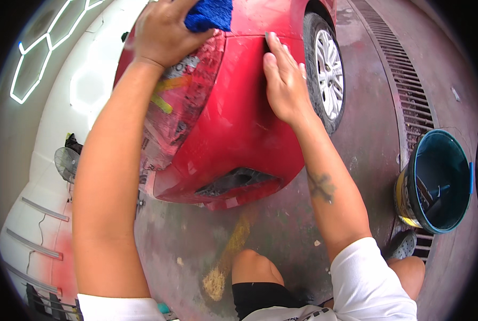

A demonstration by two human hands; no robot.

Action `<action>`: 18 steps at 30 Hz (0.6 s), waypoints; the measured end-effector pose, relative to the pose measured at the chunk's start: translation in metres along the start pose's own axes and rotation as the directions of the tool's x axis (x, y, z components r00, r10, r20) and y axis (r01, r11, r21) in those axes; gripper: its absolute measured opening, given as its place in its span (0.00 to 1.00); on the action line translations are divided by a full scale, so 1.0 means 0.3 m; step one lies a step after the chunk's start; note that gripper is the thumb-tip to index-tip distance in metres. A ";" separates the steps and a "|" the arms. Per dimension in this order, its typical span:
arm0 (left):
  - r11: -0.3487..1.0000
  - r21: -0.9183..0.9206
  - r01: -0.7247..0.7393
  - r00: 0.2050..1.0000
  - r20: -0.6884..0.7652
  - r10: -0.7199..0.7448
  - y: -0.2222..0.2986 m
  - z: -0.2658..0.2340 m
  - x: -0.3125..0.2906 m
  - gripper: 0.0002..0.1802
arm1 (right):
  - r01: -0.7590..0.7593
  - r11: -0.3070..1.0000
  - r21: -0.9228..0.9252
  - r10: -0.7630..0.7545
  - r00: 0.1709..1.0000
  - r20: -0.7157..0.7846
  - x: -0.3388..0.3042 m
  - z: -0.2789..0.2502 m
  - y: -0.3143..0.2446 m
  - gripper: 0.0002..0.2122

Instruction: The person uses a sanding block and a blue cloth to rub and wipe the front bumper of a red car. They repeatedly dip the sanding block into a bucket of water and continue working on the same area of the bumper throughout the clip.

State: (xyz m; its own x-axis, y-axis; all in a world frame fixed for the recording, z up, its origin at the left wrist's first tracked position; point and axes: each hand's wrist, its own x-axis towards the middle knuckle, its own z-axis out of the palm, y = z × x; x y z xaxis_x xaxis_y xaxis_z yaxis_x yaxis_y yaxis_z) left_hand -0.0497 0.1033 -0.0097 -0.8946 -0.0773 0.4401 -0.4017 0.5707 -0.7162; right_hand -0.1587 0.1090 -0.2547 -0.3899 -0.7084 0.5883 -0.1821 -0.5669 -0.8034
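A red car's front corner (249,128) fills the middle of the view. My left hand (167,32) is closed on a bright blue cloth (209,15) at the top, above the headlight. That headlight is covered by printed masking sheet (183,109) with yellow strips of tape. My right hand (287,80) lies edge-on against the red bumper, beside the wheel arch, its fingers straight and close together. A thin grey edge shows at its fingertips; what it belongs to is hidden under the hand.
The front wheel (329,72) stands just right of my right hand. A dark teal bucket (413,179) with tools inside stands by the floor drain grate (405,75). A fan (66,163) is at the left, near the white wall. My knees are below the bumper.
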 end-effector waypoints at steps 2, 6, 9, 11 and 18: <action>1.000 -0.003 -0.025 0.999 -0.043 0.025 -0.012 0.016 0.024 0.40 | 0.119 0.991 -0.059 -0.123 0.990 -0.070 -0.034 -0.017 -0.006 0.26; 1.000 0.006 -0.010 0.999 -0.036 0.010 0.013 0.031 0.022 0.41 | 0.219 0.970 -0.109 -0.226 0.972 -0.066 -0.224 0.090 -0.015 0.28; 1.000 0.003 -0.022 1.000 -0.018 0.022 -0.001 0.005 0.024 0.42 | 0.202 0.978 -0.054 -0.200 0.978 0.051 -0.543 0.193 -0.148 0.36; 1.000 -0.011 0.005 1.000 0.005 -0.005 0.012 -0.012 0.035 0.43 | 0.210 0.973 -0.093 -0.193 0.967 0.164 -0.633 0.203 -0.158 0.37; 0.999 -0.021 -0.035 0.997 -0.065 0.034 -0.013 0.031 -0.003 0.43 | 0.155 0.966 -0.207 -0.172 0.983 -0.065 -0.113 0.154 -0.106 0.32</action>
State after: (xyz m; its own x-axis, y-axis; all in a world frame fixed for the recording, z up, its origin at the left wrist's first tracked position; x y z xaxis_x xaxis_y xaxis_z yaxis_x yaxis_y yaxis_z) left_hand -0.0490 0.0935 -0.0123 -0.8931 -0.0049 0.4499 -0.3657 0.5905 -0.7195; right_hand -0.0980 0.1316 -0.2449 -0.4106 -0.5717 0.7103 -0.4229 -0.5707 -0.7039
